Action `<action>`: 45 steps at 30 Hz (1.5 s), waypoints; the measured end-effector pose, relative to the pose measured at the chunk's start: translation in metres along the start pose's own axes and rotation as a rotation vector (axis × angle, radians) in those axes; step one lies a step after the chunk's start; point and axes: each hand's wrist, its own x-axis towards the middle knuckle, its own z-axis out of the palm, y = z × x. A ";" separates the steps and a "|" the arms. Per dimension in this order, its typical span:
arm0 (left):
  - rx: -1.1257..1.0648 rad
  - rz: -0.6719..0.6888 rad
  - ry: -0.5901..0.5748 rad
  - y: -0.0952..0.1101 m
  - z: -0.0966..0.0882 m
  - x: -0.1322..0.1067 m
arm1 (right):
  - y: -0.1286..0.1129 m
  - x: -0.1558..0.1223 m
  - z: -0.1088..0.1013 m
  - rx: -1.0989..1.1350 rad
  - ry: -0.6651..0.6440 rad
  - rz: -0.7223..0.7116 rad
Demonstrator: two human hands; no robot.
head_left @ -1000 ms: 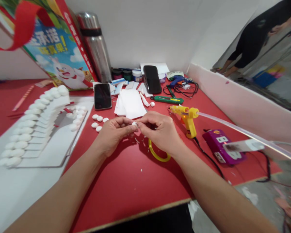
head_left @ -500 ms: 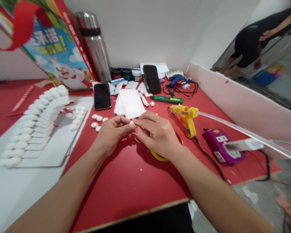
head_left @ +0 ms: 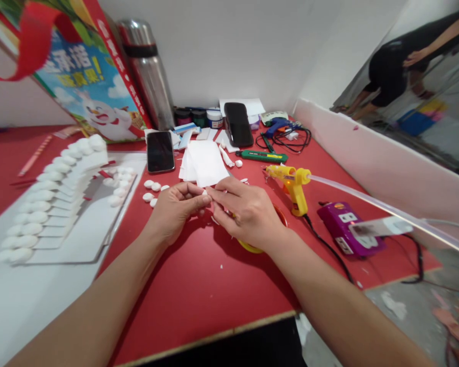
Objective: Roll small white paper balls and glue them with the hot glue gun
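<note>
My left hand (head_left: 174,211) pinches a small white piece (head_left: 204,193) between thumb and fingertips, just above the red tabletop. From the other side my right hand (head_left: 248,211) meets it, its closed fingertips touching the same piece. Fingers cover most of the piece, so its full shape is hidden. Beneath my right hand lies a yellow ring-shaped thing (head_left: 250,248), mostly covered. Several smooth white oval pieces (head_left: 148,197) rest left of my left hand. Beyond both hands are sheets of white card (head_left: 208,160).
A stepped white model (head_left: 67,209) edged with white ovals stands left. Right are a yellow glue gun (head_left: 296,188) with a long glue stick and a purple power strip (head_left: 348,229). Behind lie a green utility knife (head_left: 262,156), two phones (head_left: 160,152) and a steel flask (head_left: 151,76). Another person (head_left: 398,61) bends beyond the partition.
Both hands keep nearly the same pose around the small white piece, with slight finger movement of the right hand. The whole view shifts slightly. The person beyond the partition moves an arm a little.
</note>
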 end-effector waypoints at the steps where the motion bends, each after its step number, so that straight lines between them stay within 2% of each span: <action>1: -0.003 0.002 0.000 0.000 0.000 0.000 | 0.000 0.000 0.000 -0.001 0.000 -0.001; 13: 0.021 0.007 -0.016 0.002 0.000 -0.001 | 0.001 -0.001 0.001 0.037 -0.009 0.026; 19: 0.055 0.019 -0.027 -0.001 -0.003 0.000 | 0.003 -0.002 0.005 0.137 0.063 0.060; 25: -0.018 0.028 -0.015 -0.001 -0.001 0.000 | 0.005 -0.003 0.004 0.052 0.036 0.002; 29: -0.048 0.044 -0.013 0.002 0.000 0.000 | 0.008 -0.004 0.007 0.203 0.120 0.026; 33: -0.060 0.079 -0.064 0.001 -0.001 0.000 | 0.008 -0.001 0.005 0.408 0.237 0.041; 36: -0.052 0.108 -0.079 0.000 -0.001 0.000 | 0.005 0.003 -0.001 0.554 0.295 0.188; 38: -0.046 0.117 -0.088 0.001 0.000 -0.002 | 0.003 0.006 -0.004 0.719 0.307 0.379; 41: -0.032 0.114 -0.114 0.003 0.002 -0.004 | 0.003 0.009 -0.004 1.043 0.236 0.646; 43: -0.026 0.120 -0.125 0.004 0.002 -0.005 | 0.003 0.010 -0.002 1.197 0.181 0.736; 45: -0.017 0.137 -0.132 0.005 0.003 -0.006 | 0.002 0.011 -0.002 1.259 0.147 0.768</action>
